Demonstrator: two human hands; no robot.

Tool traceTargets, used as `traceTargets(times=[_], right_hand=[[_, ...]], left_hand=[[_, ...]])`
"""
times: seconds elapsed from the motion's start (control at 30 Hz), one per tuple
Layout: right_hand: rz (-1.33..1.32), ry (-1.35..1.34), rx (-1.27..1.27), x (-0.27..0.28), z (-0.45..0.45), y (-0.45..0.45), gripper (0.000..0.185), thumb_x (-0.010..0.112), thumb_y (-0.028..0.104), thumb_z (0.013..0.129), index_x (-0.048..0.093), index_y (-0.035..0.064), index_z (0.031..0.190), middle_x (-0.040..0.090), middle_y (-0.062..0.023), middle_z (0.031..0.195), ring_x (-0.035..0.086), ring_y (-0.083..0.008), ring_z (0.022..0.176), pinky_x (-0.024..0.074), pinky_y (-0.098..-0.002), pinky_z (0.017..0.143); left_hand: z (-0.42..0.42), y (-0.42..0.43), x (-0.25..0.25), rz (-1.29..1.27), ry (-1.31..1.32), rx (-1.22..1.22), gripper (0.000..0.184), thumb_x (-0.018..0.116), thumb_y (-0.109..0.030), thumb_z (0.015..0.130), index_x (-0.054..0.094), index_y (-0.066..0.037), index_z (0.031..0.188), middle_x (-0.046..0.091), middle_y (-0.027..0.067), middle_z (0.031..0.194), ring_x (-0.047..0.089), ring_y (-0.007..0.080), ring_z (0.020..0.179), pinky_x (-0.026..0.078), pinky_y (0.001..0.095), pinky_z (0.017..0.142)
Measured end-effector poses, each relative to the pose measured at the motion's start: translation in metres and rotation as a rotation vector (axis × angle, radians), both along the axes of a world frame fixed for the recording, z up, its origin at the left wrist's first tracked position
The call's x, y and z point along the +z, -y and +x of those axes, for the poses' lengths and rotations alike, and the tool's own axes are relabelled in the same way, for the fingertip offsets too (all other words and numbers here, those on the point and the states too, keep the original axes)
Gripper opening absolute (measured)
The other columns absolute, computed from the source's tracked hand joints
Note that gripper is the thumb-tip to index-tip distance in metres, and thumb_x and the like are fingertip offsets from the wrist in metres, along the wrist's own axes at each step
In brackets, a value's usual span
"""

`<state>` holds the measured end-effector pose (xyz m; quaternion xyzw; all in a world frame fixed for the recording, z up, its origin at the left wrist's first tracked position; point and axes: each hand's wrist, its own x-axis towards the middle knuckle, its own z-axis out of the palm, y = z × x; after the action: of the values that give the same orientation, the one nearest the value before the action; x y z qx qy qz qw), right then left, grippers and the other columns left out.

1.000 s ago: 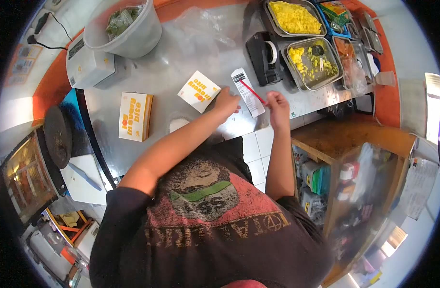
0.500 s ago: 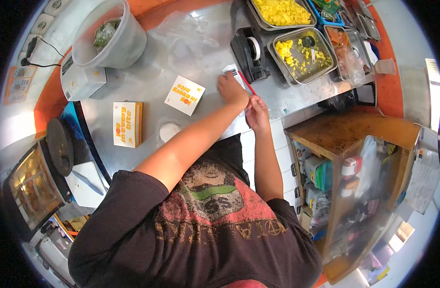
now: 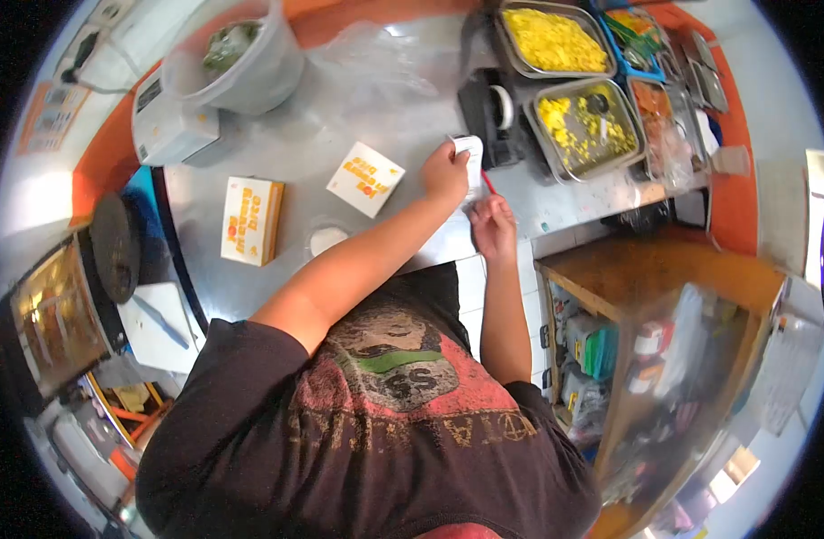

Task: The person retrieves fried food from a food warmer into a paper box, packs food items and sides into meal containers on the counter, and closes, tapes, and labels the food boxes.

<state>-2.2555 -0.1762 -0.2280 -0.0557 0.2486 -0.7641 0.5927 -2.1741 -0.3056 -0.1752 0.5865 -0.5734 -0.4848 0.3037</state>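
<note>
My left hand (image 3: 446, 172) is closed on a white printed paper slip (image 3: 471, 151) over the metal counter, its upper end curling above my fingers. Close by on the right, my right hand (image 3: 495, 226) has its fingers curled together around the lower end of a thin red pen-like stick (image 3: 488, 182). The stick's tip points up toward a black tape dispenser (image 3: 489, 126), which stands just beyond both hands. A white box with orange lettering (image 3: 365, 180) lies left of my left hand, and a second such box (image 3: 252, 221) stands farther left.
Metal trays of yellow chopped food (image 3: 554, 40) (image 3: 587, 130) stand at the back right. A clear plastic tub (image 3: 259, 76) and a white appliance (image 3: 174, 126) are at the back left. A small round white item (image 3: 327, 240) sits near my left forearm. A wooden cabinet (image 3: 664, 260) is at right.
The paper slip, flat under my left hand before, now rises curled in its fingers. Less of the red stick shows above my right hand. The whole view has shifted slightly.
</note>
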Motion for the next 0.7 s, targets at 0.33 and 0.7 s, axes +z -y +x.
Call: traceTargets(times=[0.33, 0.7], right_hand=[[0.206, -0.330, 0.322, 0.068, 0.052, 0.045, 0.008, 0.062, 0.013, 0.095, 0.062, 0.0047, 0.097, 0.049, 0.0020, 0.070, 0.040, -0.0064, 0.060, 0.0310, -0.0218, 0.054], [-0.311, -1.428, 1.133, 0.114, 0.289, 0.220, 0.021, 0.070, 0.022, 0.083, 0.069, 0.0058, 0.097, 0.067, -0.0078, 0.081, 0.062, -0.0148, 0.075, 0.0496, -0.0302, 0.069]], left_hand=[[0.299, 0.029, 0.093, 0.041, -0.234, 0.020, 0.026, 0.054, -0.014, 0.099, 0.056, -0.003, 0.122, 0.064, 0.0045, 0.101, 0.060, 0.0113, 0.090, 0.049, 0.0270, 0.080], [0.434, -0.009, 0.053, -0.294, 0.582, 0.193, 0.042, 0.073, -0.015, 0.081, 0.060, -0.009, 0.121, 0.061, 0.0138, 0.096, 0.062, 0.0295, 0.086, 0.049, 0.0412, 0.075]])
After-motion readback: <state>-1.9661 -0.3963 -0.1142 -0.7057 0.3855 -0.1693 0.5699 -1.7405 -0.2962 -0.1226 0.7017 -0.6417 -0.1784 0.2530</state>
